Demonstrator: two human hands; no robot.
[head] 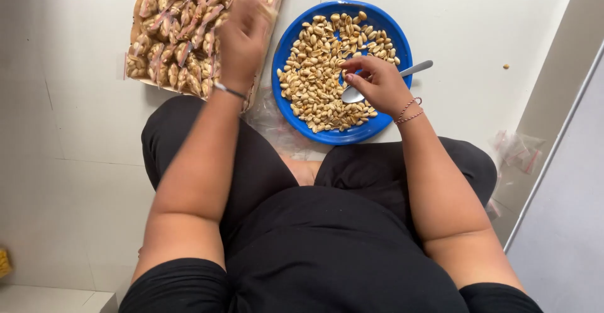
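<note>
I sit cross-legged on a white tiled floor. A blue plate full of peanuts lies in front of me. My right hand rests over the plate and grips a metal spoon, bowl end down among the nuts. My left hand is raised over a flat tray of small clear packets filled with peanuts; it is blurred, and something small seems pinched at its fingertips.
Empty clear plastic bags lie on the floor between my knee and the plate. More small bags sit at the right by a wall edge. One loose nut lies on the floor to the right.
</note>
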